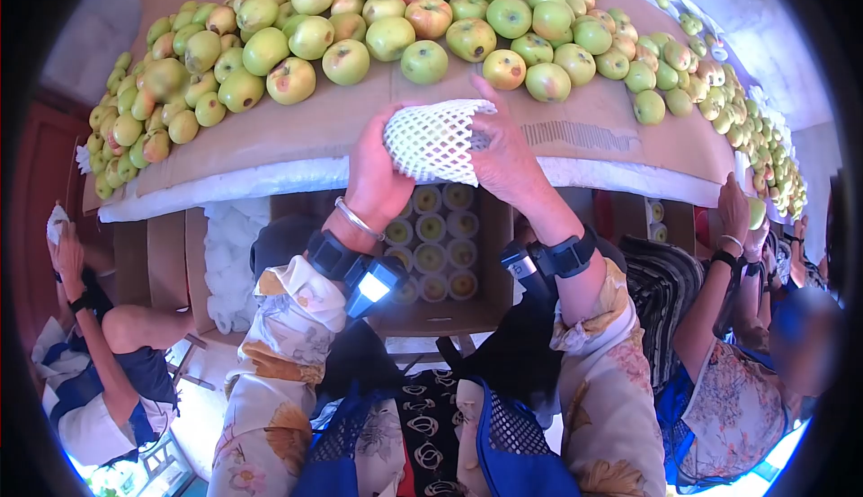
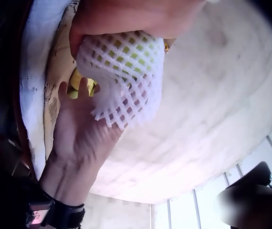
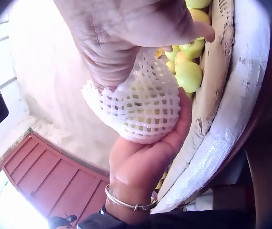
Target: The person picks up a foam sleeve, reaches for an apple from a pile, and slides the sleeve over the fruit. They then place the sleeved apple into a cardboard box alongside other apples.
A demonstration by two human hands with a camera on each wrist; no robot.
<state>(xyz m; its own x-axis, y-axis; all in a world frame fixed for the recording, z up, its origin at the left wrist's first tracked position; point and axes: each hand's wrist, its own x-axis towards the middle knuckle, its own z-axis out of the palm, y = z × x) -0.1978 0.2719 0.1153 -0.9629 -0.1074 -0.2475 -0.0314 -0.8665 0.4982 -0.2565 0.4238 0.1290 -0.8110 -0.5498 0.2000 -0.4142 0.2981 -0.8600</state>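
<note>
A white foam fruit net [image 1: 431, 140] is between both hands, above the front edge of the table. Green apple skin [image 2: 135, 59] shows through its mesh in the left wrist view. My left hand [image 1: 376, 166] cups the covered end, with fingers curled round it. My right hand [image 1: 511, 160] is at the net's loose end, some of its fingers tucked in at the rim. In the right wrist view the right thumb [image 3: 200, 33] sticks out past the net. The fingertips inside the net are hidden.
Many loose apples [image 1: 346, 61] are heaped on a cardboard-covered table [image 1: 584, 133]. Below its edge stands a box [image 1: 440, 317] with rows of netted apples, beside a pile of white foam nets [image 1: 235, 268]. Other people sit left [image 1: 112, 362] and right [image 1: 728, 398], close by.
</note>
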